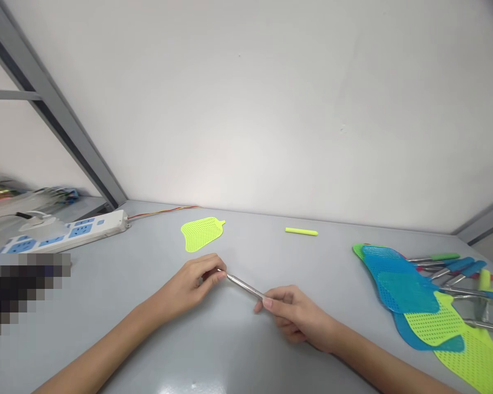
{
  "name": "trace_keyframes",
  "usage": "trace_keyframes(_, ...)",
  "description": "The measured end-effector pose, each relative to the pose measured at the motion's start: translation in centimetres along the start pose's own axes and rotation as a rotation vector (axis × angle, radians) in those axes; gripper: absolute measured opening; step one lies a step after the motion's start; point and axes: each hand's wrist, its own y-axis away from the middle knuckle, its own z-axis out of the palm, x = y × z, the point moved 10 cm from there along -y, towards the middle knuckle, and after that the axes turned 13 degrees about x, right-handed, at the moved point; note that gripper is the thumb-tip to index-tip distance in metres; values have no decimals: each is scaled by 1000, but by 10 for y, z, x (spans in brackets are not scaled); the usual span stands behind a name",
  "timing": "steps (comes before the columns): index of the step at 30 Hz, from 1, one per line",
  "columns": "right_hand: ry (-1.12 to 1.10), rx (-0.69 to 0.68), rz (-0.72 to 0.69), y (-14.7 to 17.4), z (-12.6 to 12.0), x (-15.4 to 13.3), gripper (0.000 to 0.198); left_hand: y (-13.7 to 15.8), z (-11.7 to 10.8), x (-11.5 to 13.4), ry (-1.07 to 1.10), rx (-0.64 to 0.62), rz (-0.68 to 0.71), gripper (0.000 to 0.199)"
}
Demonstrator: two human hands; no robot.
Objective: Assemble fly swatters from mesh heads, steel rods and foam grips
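Between my two hands a slim silver metal rod (245,285) is held at a slant above the grey table. My left hand (203,278) pinches its far left end, and the fingertips cover that tip. My right hand (290,312) grips the nearer right end with thumb and fingers. Beyond my left hand lies a yellow-green perforated fly swatter head (202,233) with a short stub. A yellow-green handle tube (301,231) lies apart from it, farther right near the wall.
Several fly swatters with blue and yellow-green heads (406,279) are piled at the right. A white power strip (78,230) with a plug lies at the left, with thin wires along the wall. Plastic-wrapped items (45,200) sit behind it. A grey metal post (66,120) rises at the left.
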Motion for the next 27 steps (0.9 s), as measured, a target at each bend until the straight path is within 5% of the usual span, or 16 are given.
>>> trace_keyframes(6, -37, 34, 20, -2, -3, 2, 27, -2, -9, -5, -11, 52, -32, 19)
trace_keyframes(13, -109, 44, 19, -4, -6, 1, 26, -8, -30, -40, -215, 190, -118, 32)
trace_keyframes(21, -158, 45, 6, -4, -7, -1, 27, -3, -21, -101, -518, 100, -235, 57)
trace_keyframes(27, -193, 27, -11, -5, -7, -3, 26, -3, -18, -110, -482, 64, -259, 56)
